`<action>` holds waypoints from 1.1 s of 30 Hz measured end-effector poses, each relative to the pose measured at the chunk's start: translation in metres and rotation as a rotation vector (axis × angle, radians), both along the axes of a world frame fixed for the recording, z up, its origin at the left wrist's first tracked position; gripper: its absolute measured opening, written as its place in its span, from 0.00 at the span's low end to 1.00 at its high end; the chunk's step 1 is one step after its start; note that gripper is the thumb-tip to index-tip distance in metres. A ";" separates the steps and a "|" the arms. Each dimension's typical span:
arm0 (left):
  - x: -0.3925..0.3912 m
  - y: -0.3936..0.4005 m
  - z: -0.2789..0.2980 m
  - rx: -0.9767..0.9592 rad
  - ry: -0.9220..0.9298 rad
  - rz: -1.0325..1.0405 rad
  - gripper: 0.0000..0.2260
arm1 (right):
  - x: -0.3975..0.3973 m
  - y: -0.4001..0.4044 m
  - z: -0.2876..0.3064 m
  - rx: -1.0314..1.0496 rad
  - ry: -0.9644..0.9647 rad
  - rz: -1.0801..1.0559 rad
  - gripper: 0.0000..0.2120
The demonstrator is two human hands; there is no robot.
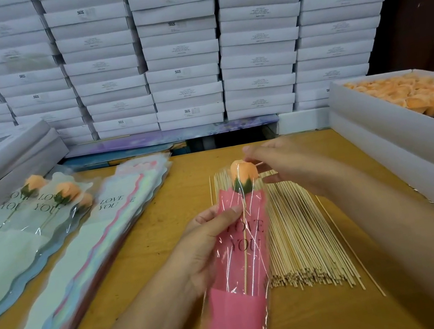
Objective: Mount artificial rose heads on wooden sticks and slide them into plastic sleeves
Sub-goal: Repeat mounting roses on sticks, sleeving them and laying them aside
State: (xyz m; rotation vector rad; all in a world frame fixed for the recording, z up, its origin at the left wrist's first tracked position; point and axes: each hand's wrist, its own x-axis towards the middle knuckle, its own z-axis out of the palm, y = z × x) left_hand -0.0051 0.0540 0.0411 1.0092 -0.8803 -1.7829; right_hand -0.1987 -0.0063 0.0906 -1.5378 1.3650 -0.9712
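The rose (pixel 244 175) tops a stick (pixel 244 249) running lengthwise down the sleeve (pixel 243 290) gripped by the left hand (pixel 209 241), while the right hand (pixel 282 164), just beside the bloom, seemingly pinches the sleeve's mouth.

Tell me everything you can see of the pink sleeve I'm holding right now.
The pink sleeve is a long clear plastic wrapper with a pink paper-like liner and a folded pink pocket at its lower end, printed "LOVE YOU" in dark letters. It lies tilted above the table, mouth pointing away. The left hand grips its left edge. A stick runs inside it; the orange rose head sits at its mouth, where the right hand reaches.
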 end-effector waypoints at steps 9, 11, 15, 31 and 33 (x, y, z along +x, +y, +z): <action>0.001 0.000 0.002 0.036 -0.072 0.005 0.15 | 0.007 0.005 -0.003 0.042 0.022 0.083 0.12; 0.000 0.000 0.001 0.037 -0.116 0.026 0.18 | 0.008 0.006 -0.003 0.044 0.021 0.094 0.11; 0.000 0.000 0.000 0.028 -0.145 0.045 0.17 | 0.010 0.007 -0.001 0.046 0.006 0.112 0.11; 0.001 -0.005 -0.001 0.037 -0.103 0.055 0.16 | 0.001 0.012 -0.008 0.104 -0.055 0.112 0.12; 0.002 -0.005 -0.002 0.010 -0.073 0.045 0.22 | 0.001 0.011 -0.006 0.081 -0.037 0.101 0.10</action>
